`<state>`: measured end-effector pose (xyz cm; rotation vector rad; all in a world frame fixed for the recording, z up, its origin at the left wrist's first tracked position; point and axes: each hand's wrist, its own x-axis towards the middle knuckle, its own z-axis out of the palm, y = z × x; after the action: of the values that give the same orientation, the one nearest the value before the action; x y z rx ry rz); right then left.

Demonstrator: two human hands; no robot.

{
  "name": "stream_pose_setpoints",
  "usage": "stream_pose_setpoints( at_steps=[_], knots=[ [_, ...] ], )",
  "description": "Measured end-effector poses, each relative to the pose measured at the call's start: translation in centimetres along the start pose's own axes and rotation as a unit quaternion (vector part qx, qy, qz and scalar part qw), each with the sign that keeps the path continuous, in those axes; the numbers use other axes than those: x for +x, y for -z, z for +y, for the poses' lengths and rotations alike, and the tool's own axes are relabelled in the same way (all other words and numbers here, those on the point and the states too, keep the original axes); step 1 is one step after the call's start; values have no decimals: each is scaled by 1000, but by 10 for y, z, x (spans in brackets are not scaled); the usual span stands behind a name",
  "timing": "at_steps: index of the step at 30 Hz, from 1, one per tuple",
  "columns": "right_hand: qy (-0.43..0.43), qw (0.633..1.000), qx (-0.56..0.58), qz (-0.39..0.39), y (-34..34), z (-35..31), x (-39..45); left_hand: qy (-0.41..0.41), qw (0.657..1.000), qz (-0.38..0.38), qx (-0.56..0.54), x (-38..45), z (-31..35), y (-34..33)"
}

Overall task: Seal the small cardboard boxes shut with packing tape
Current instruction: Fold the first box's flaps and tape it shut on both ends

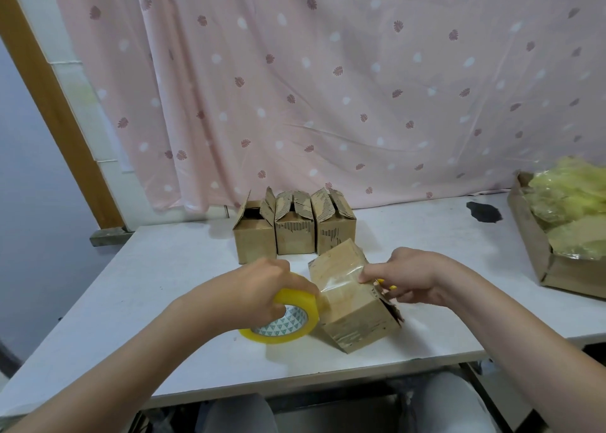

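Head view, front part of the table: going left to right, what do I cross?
Left hand → yellow tape roll it grips → cardboard box being taped → right hand pressing the tape down → large cardboard tray of yellow plastic at the right edge.

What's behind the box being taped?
Three cardboard boxes stand in a row behind the taped box, flaps open. Their contents cannot be seen.
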<state>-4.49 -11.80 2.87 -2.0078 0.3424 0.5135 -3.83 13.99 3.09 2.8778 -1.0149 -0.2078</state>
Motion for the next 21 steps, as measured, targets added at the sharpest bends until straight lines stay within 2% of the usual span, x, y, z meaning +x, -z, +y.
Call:
stream_pose_setpoints(
  at_steps=[4, 9, 14, 18, 21],
  knots=[
    [38, 992, -100, 60, -3, -12, -11, -12, 1000, 1, 17, -1, 5, -1],
    [45, 982, -178, 54, -21, -30, -24, -14, 1000, -8, 8, 3, 6, -1],
    [61, 949, -303, 69, -36, -46, -32, -35, 999, 4, 28, 8, 11, 0],
    [14, 939, -339, 57, -36, -46, -24, -32, 999, -2, 26, 9, 7, 3],
    [11, 948, -312, 62, -29, -43, -26, -26, 999, 9, -37, 2, -1, 7]
  ],
)
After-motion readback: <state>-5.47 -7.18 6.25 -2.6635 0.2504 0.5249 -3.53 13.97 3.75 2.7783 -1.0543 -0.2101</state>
